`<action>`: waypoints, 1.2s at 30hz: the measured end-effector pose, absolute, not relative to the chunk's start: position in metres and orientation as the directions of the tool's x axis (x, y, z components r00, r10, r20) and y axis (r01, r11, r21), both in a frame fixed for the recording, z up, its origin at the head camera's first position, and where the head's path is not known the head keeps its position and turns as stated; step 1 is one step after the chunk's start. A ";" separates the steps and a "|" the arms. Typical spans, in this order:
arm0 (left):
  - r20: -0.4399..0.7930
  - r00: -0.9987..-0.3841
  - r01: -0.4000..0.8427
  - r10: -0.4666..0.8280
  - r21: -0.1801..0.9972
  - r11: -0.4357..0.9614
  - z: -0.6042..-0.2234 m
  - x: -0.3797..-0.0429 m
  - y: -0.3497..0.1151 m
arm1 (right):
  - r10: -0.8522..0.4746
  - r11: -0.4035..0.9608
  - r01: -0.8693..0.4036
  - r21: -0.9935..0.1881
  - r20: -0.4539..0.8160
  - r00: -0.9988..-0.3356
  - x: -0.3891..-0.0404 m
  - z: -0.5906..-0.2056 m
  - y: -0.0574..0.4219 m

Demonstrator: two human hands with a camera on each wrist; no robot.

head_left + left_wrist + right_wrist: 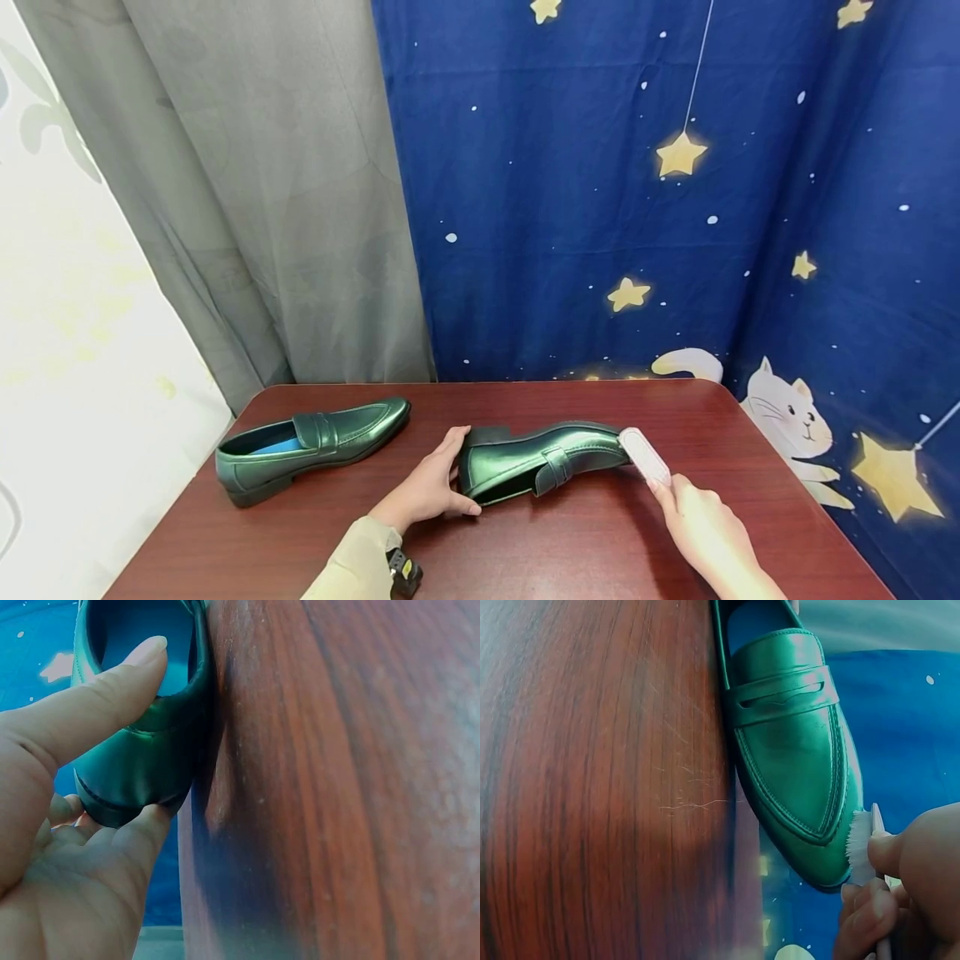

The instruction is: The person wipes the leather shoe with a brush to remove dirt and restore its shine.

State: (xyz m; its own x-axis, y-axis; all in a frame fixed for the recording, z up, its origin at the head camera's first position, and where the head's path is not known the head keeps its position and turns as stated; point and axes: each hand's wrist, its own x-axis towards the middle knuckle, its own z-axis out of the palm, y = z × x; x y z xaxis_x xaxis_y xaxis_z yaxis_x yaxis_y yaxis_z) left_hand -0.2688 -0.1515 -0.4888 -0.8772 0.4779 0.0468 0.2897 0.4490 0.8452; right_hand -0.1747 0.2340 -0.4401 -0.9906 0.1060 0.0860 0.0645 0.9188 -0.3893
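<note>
**A brush (645,458) at the toe of the tipped loafer (536,450)**

We see the tipped loafer, a shiny green shoe, lying on its side on the reddish-brown worktop (525,550), its foot hole facing the person and its sole turned away. At its heel end we find the left hand (432,485). The fingers are spread round the heel of the tipped loafer and hold it, while the thumb (112,697) reaches over the rim of the foot hole. Whether the thumb's tip touches the inside, we cannot tell.

At the toe end of the tipped loafer we see the right hand (708,525), its fingers narrowed to a pinch on the brush. Much of the brush's handle is hidden from us in that grip. In the right wrist view we can make out white bristles (859,844) against the edge of the tipped loafer's toe.

To the left of the tipped loafer, well apart from it, we see a second loafer (326,433) in the same green, upright, with a blue insole (281,446). Nearer the person than the tipped loafer, we note a beige sleeve (352,558) and a black device (406,572) at the left wrist. Behind the tipped loafer hangs a blue curtain (555,167) with yellow stars; behind it to the left, a grey curtain (315,208).
</note>
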 end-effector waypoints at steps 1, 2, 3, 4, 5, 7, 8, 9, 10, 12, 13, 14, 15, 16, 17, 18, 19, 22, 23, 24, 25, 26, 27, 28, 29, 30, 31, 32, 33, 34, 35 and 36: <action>0.046 -0.877 0.290 0.478 0.844 0.450 -0.489 -0.269 -0.151 | 0.106 0.918 0.064 -0.391 0.087 -0.991 -0.175 -0.441 0.234; 0.047 -0.876 0.292 0.479 0.843 0.451 -0.488 -0.269 -0.151 | 0.105 0.919 0.063 -0.390 0.087 -0.991 -0.175 -0.441 0.234; 0.047 -0.876 0.293 0.480 0.842 0.452 -0.488 -0.269 -0.151 | 0.103 0.919 0.060 -0.390 0.090 -0.991 -0.175 -0.441 0.234; 0.046 -0.876 0.293 0.480 0.841 0.455 -0.487 -0.270 -0.151 | 0.100 0.919 0.057 -0.391 0.091 -0.991 -0.175 -0.442 0.234; 0.044 -0.875 0.294 0.481 0.839 0.457 -0.487 -0.270 -0.152 | 0.097 0.918 0.052 -0.393 0.096 -0.991 -0.175 -0.442 0.234; 0.037 -0.875 0.291 0.482 0.837 0.464 -0.485 -0.271 -0.152 | 0.093 0.916 0.041 -0.399 0.113 -0.989 -0.175 -0.442 0.234; 0.030 -0.875 0.286 0.483 0.838 0.466 -0.484 -0.272 -0.153 | 0.092 0.914 0.036 -0.404 0.122 -0.988 -0.176 -0.442 0.234; 0.020 -0.875 0.277 0.483 0.839 0.468 -0.483 -0.273 -0.154 | 0.094 0.912 0.033 -0.409 0.130 -0.987 -0.176 -0.442 0.234; 0.011 -0.875 0.270 0.483 0.840 0.470 -0.482 -0.274 -0.154 | 0.096 0.909 0.031 -0.416 0.136 -0.986 -0.176 -0.442 0.234; -0.009 -0.876 0.253 0.483 0.844 0.474 -0.480 -0.276 -0.156 | 0.100 0.905 0.027 -0.424 0.149 -0.984 -0.176 -0.442 0.234; -0.019 -0.876 0.244 0.482 0.845 0.476 -0.479 -0.277 -0.157 | 0.102 0.903 0.028 -0.428 0.152 -0.983 -0.177 -0.442 0.235; -0.025 -0.875 0.240 0.483 0.844 0.479 -0.478 -0.278 -0.157 | 0.105 0.902 0.030 -0.430 0.153 -0.983 -0.177 -0.442 0.235; -0.028 -0.875 0.238 0.484 0.844 0.480 -0.478 -0.280 -0.158 | 0.107 0.902 0.032 -0.431 0.151 -0.983 -0.177 -0.443 0.235; -0.032 -0.874 0.236 0.485 0.844 0.481 -0.476 -0.281 -0.158 | 0.109 0.901 0.035 -0.432 0.148 -0.983 -0.178 -0.443 0.236; -0.035 -0.873 0.235 0.486 0.844 0.483 -0.476 -0.282 -0.158 | 0.112 0.900 0.038 -0.435 0.145 -0.983 -0.178 -0.443 0.236; -0.038 -0.873 0.233 0.487 0.844 0.483 -0.474 -0.283 -0.159 | 0.114 0.898 0.042 -0.438 0.141 -0.983 -0.179 -0.443 0.235; -0.040 -0.872 0.230 0.489 0.847 0.480 -0.473 -0.284 -0.159 | 0.117 0.896 0.046 -0.441 0.135 -0.984 -0.179 -0.444 0.235; -0.048 -0.872 0.225 0.488 0.845 0.485 -0.471 -0.287 -0.160 | 0.117 0.892 0.050 -0.450 0.121 -0.986 -0.180 -0.445 0.234; -0.050 -0.874 0.223 0.484 0.842 0.491 -0.470 -0.287 -0.160 | 0.116 0.891 0.050 -0.452 0.121 -0.986 -0.180 -0.446 0.233; -0.049 -0.876 0.224 0.480 0.839 0.495 -0.470 -0.288 -0.161 | 0.114 0.891 0.046 -0.451 0.124 -0.986 -0.180 -0.446 0.233; -0.046 -0.879 0.232 0.474 0.828 0.511 -0.470 -0.289 -0.161 | 0.113 0.891 0.044 -0.451 0.126 -0.986 -0.180 -0.446 0.233; -0.043 -0.885 0.238 0.464 0.815 0.529 -0.470 -0.290 -0.161 | 0.112 0.892 0.042 -0.451 0.130 -0.985 -0.180 -0.447 0.232; -0.040 -0.891 0.240 0.453 0.805 0.543 -0.469 -0.291 -0.160 | 0.112 0.893 0.040 -0.449 0.135 -0.985 -0.179 -0.447 0.232; -0.032 -0.895 0.242 0.444 0.802 0.546 -0.469 -0.292 -0.160 | 0.112 0.893 0.038 -0.448 0.139 -0.984 -0.179 -0.447 0.232; -0.027 -0.900 0.239 0.435 0.804 0.544 -0.470 -0.292 -0.159 | 0.112 0.894 0.037 -0.447 0.143 -0.983 -0.179 -0.448 0.232; -0.020 -0.903 0.233 0.429 0.817 0.528 -0.470 -0.293 -0.158 | 0.111 0.894 0.036 -0.446 0.144 -0.983 -0.179 -0.448 0.232; -0.021 -0.907 0.217 0.421 0.832 0.510 -0.471 -0.293 -0.157 | 0.112 0.894 0.035 -0.447 0.146 -0.983 -0.179 -0.448 0.232; -0.021 -0.911 0.197 0.412 0.856 0.478 -0.471 -0.294 -0.155 | 0.112 0.893 0.033 -0.449 0.151 -0.982 -0.179 -0.448 0.231; -0.018 -0.914 0.177 0.405 0.880 0.440 -0.471 -0.294 -0.154 | 0.112 0.893 0.030 -0.450 0.156 -0.981 -0.179 -0.448 0.231; -0.017 -0.920 0.156 0.392 0.900 0.407 -0.472 -0.294 -0.153 | 0.112 0.892 0.029 -0.452 0.158 -0.981 -0.179 -0.448 0.231; -0.018 -0.925 0.135 0.379 0.917 0.375 -0.472 -0.295 -0.151 | 0.111 0.891 0.027 -0.452 0.161 -0.981 -0.179 -0.448 0.230; -0.016 -0.931 0.121 0.365 0.929 0.349 -0.472 -0.295 -0.150 | 0.110 0.891 0.024 -0.453 0.164 -0.980 -0.179 -0.448 0.230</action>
